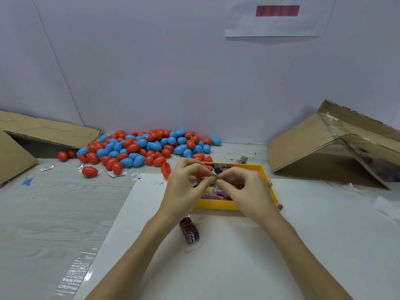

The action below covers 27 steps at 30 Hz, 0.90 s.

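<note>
Above the yellow tray (pixel 216 205): both hands meet over its near-left part, with a small green piece (pixel 217 179) between them.
Left hand (pixel 184 185): fingers (pixel 204 180) curled, thumb and fingertips pinching the left end of the green piece.
Right hand (pixel 244 189): fingers (pixel 227 180) curled, pinching the right end of the same piece.
Green piece: held just above the tray's contents; too small to tell what it is.
Tray contents: small printed packets in purple, yellow and dark colours, partly hidden by the hands.
Red shape (pixel 202 173): just behind the left fingers; I cannot tell whether it is held or lies in the tray.
Purple packet bundle (pixel 190 231): on the white sheet (pixel 216 267), just in front of the tray, between the forearms.
Egg pile (pixel 142 148): red and blue plastic eggs heaped on the tabletop (pixel 65 213) by the back wall, left of the tray.
Left cardboard box (pixel 43 131): lying on its side at the far left.
Right cardboard box (pixel 313 148): tipped over, right of the tray.
</note>
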Available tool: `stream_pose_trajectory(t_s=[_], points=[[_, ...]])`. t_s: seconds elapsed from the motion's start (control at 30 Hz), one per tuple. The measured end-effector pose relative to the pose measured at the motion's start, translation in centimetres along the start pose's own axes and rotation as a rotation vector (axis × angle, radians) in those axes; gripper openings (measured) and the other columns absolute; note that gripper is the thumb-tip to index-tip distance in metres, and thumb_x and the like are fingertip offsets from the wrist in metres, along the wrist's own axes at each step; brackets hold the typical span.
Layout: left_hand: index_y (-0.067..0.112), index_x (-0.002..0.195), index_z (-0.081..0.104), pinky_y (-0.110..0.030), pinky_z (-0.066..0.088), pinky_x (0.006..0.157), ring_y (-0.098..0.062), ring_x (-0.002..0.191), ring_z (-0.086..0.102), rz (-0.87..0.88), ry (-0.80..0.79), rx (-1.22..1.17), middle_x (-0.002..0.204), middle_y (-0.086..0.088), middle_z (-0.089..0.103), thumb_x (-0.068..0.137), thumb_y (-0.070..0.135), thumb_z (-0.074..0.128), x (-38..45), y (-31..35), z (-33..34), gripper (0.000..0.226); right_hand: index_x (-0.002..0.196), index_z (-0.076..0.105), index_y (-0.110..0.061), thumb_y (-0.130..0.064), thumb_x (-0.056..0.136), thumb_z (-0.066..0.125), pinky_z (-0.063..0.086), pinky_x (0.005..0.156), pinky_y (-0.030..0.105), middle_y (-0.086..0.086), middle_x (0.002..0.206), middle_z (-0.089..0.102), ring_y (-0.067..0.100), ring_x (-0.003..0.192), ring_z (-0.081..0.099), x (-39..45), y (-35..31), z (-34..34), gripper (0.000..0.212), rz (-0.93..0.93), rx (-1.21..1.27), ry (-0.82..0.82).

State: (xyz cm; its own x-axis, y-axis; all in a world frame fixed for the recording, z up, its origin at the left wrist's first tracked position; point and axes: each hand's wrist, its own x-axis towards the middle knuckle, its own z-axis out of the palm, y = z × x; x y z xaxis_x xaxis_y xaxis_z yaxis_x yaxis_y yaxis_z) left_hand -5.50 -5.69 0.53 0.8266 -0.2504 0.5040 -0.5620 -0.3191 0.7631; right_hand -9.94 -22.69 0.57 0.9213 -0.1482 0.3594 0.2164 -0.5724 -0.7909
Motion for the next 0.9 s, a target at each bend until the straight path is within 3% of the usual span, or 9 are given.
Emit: stream_pose_trajectory(t_s=[0.23,0.33,0.5,0.7,0.9], points=[[0.023,0.107,0.075,-0.036,0.060,0.089,-0.014,0.105,0.066,-0.103,0.023,-0.104,0.114,0.004,0.062,0.098,0.019,0.068,0.14,0.06,-0.33,0.012,0.090,0.078,-0.019,-0.025,0.091,0.077,0.056,0.073,0.020,-0.006,0.080,0.076,0.006,0.079,0.071,0.42,0.65,-0.41,0.007,0.084,0.195,0.050],[0.026,0.106,0.073,-0.025,0.060,0.082,-0.012,0.095,0.072,-0.126,0.040,-0.187,0.111,0.001,0.069,0.102,0.012,0.060,0.15,0.20,-0.49,0.019,0.089,0.078,-0.018,-0.026,0.092,0.076,0.053,0.069,0.018,-0.005,0.078,0.076,0.007,0.077,0.071,0.47,0.81,-0.42,0.008,0.116,0.247,0.073],[0.029,0.118,0.057,-0.020,0.058,0.080,-0.008,0.097,0.072,-0.163,0.000,-0.301,0.108,0.008,0.071,0.095,0.017,0.071,0.15,0.47,-0.41,0.029,0.092,0.080,-0.017,-0.025,0.095,0.072,0.057,0.077,0.023,-0.005,0.080,0.077,0.009,0.081,0.073,0.48,0.96,-0.45,0.012,0.156,0.254,0.119],[0.029,0.109,0.066,-0.024,0.059,0.084,-0.005,0.095,0.072,-0.138,-0.049,-0.245,0.102,0.010,0.074,0.090,0.028,0.075,-0.19,0.80,0.26,0.021,0.098,0.081,-0.017,-0.028,0.098,0.068,0.060,0.082,0.032,-0.007,0.084,0.079,0.008,0.085,0.074,0.35,0.75,-0.56,0.017,0.193,0.287,0.176],[0.021,0.112,0.068,-0.021,0.058,0.086,-0.001,0.096,0.070,-0.127,-0.034,-0.210,0.106,0.011,0.073,0.091,0.020,0.075,-0.19,0.60,0.25,0.022,0.104,0.081,-0.016,-0.029,0.097,0.069,0.061,0.085,0.036,-0.006,0.090,0.079,0.011,0.091,0.074,0.43,0.64,-0.36,0.019,0.184,0.301,0.166]])
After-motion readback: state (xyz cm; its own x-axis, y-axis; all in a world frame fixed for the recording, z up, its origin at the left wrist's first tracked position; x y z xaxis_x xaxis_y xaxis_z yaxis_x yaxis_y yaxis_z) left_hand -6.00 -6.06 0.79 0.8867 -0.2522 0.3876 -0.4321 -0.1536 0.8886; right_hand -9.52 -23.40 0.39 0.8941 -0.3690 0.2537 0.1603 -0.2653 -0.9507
